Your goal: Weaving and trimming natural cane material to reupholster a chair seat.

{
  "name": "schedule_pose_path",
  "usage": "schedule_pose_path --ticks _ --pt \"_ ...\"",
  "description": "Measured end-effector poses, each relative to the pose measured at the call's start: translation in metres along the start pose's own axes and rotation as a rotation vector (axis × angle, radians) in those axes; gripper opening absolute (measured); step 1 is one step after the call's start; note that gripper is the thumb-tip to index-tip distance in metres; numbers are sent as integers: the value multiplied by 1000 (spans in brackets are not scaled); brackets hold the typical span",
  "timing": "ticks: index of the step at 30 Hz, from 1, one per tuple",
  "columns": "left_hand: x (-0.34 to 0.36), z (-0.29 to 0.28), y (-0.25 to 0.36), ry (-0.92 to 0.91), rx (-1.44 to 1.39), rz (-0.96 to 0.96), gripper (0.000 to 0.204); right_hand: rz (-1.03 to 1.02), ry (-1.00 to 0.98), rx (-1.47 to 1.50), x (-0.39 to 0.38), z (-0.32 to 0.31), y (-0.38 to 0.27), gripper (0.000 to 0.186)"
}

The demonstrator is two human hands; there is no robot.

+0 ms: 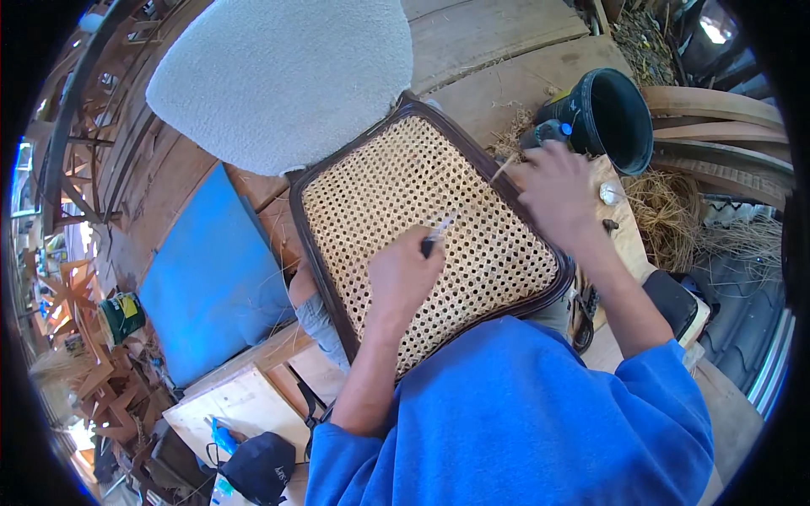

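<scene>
A woven cane panel (422, 185) in a dark brown frame (325, 291) lies across my lap in the middle. My left hand (396, 278) is closed on a black-handled tool (429, 244), whose narrow pale tip (445, 223) points up and right over the weave. My right hand (557, 190), blurred by motion, is raised at the panel's right edge with fingers curled at a thin cane strip (504, 169). A white fluffy chair piece (278, 76) adjoins the panel's far edge.
At the right are a dark bucket (624, 118), a bottle (548, 131), a wooden board (616, 240), loose fibres (675, 211) and curved timbers (709, 110). A blue pad (202, 278) lies left, above a black bag (257, 468) and plywood (228, 405).
</scene>
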State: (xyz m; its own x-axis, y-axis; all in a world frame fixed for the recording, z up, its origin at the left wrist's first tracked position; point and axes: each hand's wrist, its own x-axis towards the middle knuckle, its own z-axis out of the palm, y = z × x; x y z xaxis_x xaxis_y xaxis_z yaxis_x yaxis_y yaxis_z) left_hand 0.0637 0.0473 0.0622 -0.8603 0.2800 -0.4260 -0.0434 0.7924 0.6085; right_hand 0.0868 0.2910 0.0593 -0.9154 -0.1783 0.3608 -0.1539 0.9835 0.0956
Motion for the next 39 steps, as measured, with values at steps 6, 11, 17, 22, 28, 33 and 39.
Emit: schedule_pose_path --ticks 6,11,17,22,28,33,39 --pt "38 0 5 37 -51 20 24 -121 -649 378 26 36 -13 20" --pt "78 9 0 23 -43 124 24 65 -566 755 50 64 -28 15" --pt "157 -1 -29 -132 -278 -98 31 385 -511 535 89 126 8 20" --pt "214 2 -50 -265 -24 -23 36 415 -519 456 108 151 1 26" --pt "227 -3 -35 -263 241 69 33 377 -474 363 114 160 -4 22" --pt "230 -5 -27 -195 442 241 26 336 -475 305 123 161 -13 20" --pt "235 -3 -21 -191 551 279 26 288 -528 328 126 174 5 19"
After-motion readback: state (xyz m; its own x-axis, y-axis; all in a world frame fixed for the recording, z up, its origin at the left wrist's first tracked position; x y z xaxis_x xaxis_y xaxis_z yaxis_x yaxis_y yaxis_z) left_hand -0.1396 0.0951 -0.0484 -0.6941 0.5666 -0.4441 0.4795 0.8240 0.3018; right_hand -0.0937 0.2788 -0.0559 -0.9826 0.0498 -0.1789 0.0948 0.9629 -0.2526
